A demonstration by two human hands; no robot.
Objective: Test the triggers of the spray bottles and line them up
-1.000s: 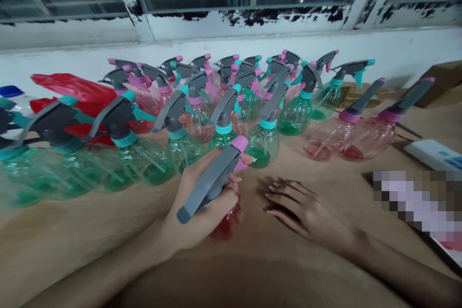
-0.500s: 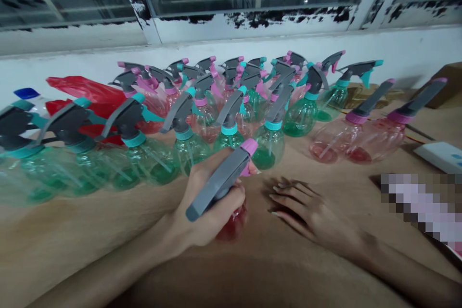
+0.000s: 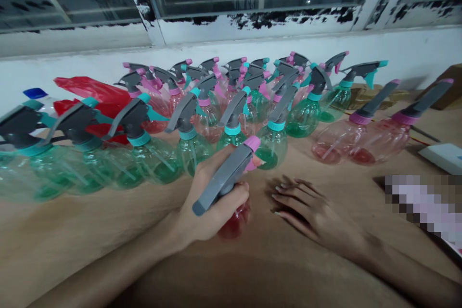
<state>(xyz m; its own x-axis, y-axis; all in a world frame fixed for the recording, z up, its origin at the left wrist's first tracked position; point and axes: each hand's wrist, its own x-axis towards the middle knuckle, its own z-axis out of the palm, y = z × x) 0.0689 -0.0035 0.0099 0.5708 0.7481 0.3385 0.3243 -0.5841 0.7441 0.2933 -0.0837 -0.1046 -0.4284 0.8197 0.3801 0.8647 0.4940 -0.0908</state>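
My left hand (image 3: 216,202) is wrapped round the neck of a pink spray bottle (image 3: 235,224), whose grey trigger head with a pink nozzle points away to the right. Its lower body shows below my fingers, on or just above the table; much of it is hidden by the hand. To its right, my right hand (image 3: 306,209) rests on the tabletop with fingers stretched out, holding nothing. Just beyond the left hand stands a green spray bottle (image 3: 269,149) with a teal collar, and another green spray bottle (image 3: 193,147) is to its left.
Several more green and pink spray bottles crowd the back of the wooden table (image 3: 151,231). Two pink spray bottles (image 3: 332,139) stand at right, near a white box (image 3: 443,154) and a cardboard box (image 3: 447,89). A red plastic bag (image 3: 97,96) lies behind the left row.
The view has shifted slightly, so most things sit a little further right. My left hand still grips the pink spray bottle, and my right hand stays flat on the table.
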